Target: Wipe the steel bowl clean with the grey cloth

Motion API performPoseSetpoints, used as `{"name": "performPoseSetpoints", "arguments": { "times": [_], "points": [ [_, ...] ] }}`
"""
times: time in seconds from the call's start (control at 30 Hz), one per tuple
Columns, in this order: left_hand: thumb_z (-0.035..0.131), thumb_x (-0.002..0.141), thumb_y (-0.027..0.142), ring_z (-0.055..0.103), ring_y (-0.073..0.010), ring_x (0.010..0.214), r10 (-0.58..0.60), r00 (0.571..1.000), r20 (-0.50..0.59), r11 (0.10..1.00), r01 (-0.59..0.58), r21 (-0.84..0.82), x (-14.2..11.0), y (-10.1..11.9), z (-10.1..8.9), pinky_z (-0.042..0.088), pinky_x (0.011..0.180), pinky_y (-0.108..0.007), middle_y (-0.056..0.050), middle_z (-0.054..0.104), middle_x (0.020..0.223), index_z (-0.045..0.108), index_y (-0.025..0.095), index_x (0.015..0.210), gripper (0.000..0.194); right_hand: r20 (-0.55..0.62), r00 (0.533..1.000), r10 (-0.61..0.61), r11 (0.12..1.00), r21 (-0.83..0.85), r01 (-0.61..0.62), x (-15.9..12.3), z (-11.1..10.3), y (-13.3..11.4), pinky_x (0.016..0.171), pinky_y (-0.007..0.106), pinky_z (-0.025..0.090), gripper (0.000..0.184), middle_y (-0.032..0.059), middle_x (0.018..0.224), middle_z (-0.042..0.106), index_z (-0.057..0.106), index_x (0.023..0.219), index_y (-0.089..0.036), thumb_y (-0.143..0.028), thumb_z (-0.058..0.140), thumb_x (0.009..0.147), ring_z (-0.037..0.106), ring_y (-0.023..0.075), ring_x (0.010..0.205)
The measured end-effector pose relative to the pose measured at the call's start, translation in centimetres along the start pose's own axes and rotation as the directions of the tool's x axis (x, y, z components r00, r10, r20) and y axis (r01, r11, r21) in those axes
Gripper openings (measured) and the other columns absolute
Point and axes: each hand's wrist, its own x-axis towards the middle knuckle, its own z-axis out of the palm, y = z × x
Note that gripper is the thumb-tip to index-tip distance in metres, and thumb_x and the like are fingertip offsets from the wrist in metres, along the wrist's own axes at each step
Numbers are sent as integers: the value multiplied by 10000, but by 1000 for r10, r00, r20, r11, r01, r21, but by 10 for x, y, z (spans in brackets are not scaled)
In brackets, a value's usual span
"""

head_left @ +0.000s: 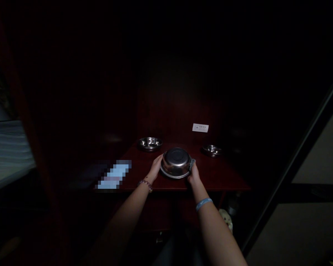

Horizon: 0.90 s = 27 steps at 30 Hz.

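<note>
A round stainless steel bowl (175, 167) is held bottom up between my two hands, above the front part of a dark red table (144, 175). My left hand (155, 168) grips its left side, with the fingers partly hidden behind the rim. On the opposite side, my right hand (194, 174) is closed on the bowl and also pinches a small grey scrap (192, 163), perhaps a scouring pad or cloth, against the wall. Behind, to the left, sits a shiny metal bowl (150, 143) facing up. A smaller metal bowl (212, 150) lies to the right.
A white power socket (200, 128) is on the dark red back panel. At the table's left, a bright pixelated patch (115, 175) hides what lies there. A pale stack (8, 147) stands far left. A grey-edged panel (296, 147) borders the right.
</note>
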Motion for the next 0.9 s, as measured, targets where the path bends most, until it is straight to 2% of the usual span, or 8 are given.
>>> {"name": "performPoseSetpoints", "arguments": {
  "times": [0.27, 0.4, 0.63, 0.9],
  "points": [
    [639, 786, 472, 570, -275, 1218, 10, 1000, -21, 1000, -9, 25, 2, -3, -3, 349, 1123, -435, -119, 658, 1265, 701, 147, 1107, 461, 26, 999, -24, 999, 33, 23, -1, 4, -1, 843, 340, 584, 302, 7, 789, 765, 683, 869, -211, -454, 510, 918, 716, 164, 818],
    [641, 786, 460, 573, -268, 1217, 8, 1000, 2, 999, -8, 47, 3, -6, -3, 346, 1127, -421, -121, 660, 1260, 699, 145, 1100, 448, 9, 999, -33, 998, 61, 33, 2, 1, -3, 840, 322, 583, 305, -7, 768, 759, 675, 833, -228, -444, 484, 933, 713, 152, 789],
    [631, 795, 471, 524, -269, 1284, -12, 1000, 18, 999, 11, 36, 2, -4, 0, 320, 1145, -427, -124, 603, 1346, 673, 154, 1165, 490, -57, 996, -68, 995, -82, 63, 6, -7, 1, 845, 290, 557, 388, 14, 735, 757, 707, 854, -185, -510, 504, 913, 709, 147, 772],
    [627, 784, 459, 539, -274, 1263, -3, 1000, -13, 999, 3, 55, 4, -7, -2, 326, 1139, -441, -116, 639, 1298, 695, 158, 1108, 448, -61, 997, -44, 997, -63, 40, 2, -3, -2, 849, 277, 555, 327, 3, 724, 759, 717, 879, -181, -448, 532, 915, 706, 141, 752]
  ]
}}
